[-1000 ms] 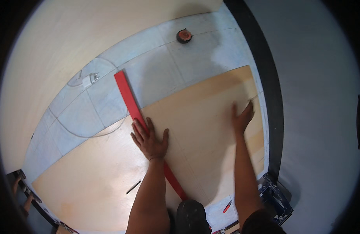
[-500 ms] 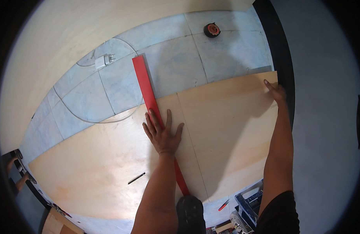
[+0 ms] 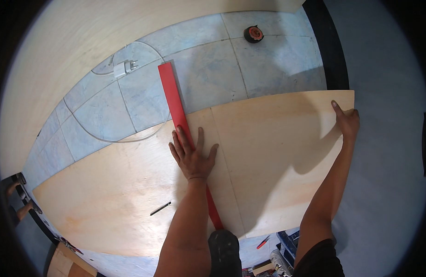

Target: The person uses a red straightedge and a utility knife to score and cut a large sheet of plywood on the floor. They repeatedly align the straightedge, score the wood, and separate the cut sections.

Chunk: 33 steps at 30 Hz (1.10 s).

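Note:
A long pale plywood sheet (image 3: 268, 138) lies across the tiles, its right end raised off the floor. A thin line runs across it just right of a red straight bar (image 3: 173, 98). My left hand (image 3: 194, 157) lies with fingers spread on the bar and the plywood around it. My knee (image 3: 223, 249), in dark cloth, is at the bar's near end. At the sheet's right edge, my right hand (image 3: 346, 121) grips the plywood near its far corner, thumb on top and fingers partly hidden beneath. A dark pen (image 3: 161, 208) rests on the sheet left of my left forearm.
A tape measure (image 3: 253, 34) sits on the far tiles. A white plug adapter (image 3: 124, 68) with a looping cable (image 3: 86, 135) lies at the far left. A red-handled tool (image 3: 263, 242) and a blue toolbox (image 3: 289, 242) are near my right arm. A wall stands at the right.
My right hand has pulled the plywood's right end up and to the right, so the sheet lifts over the dark wall base. My left hand stays on the red bar.

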### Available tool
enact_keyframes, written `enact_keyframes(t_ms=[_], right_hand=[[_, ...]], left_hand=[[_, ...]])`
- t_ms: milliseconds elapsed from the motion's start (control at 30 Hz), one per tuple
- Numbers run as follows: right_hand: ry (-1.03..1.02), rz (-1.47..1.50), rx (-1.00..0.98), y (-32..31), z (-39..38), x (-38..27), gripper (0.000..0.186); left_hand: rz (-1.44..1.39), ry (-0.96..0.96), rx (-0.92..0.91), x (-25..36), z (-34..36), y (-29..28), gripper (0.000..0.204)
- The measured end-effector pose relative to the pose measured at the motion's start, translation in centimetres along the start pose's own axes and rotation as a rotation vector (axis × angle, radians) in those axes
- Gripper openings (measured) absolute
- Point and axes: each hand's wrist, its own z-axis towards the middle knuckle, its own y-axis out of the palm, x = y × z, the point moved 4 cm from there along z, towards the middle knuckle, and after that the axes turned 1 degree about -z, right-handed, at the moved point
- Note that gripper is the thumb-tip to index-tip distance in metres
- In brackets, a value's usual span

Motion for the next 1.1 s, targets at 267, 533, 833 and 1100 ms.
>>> enact_keyframes(t_ms=[267,533,833,1100], right_hand=[[-0.024,0.080,-0.172,8.8,5.4,3.9,0.098],[-0.114,-0.030,-0.121,18.1,10.1,8.4,0.111],[-0.292,-0.262,-0.165,12.5,8.9,6.2,0.108],[-0.143,-0.222,0.170,2.3,3.0,2.7,0.106]], left_hand=[[0.011,-0.005,0.004,0.1,-0.2,0.3,0.076],[-0.033,-0.005,-0.017,0.3,0.1,0.2,0.076],[-0.017,-0.005,-0.016,-0.2,-0.1,0.2,0.076],[-0.052,-0.010,-0.031,-0.3,0.0,0.1,0.077]])
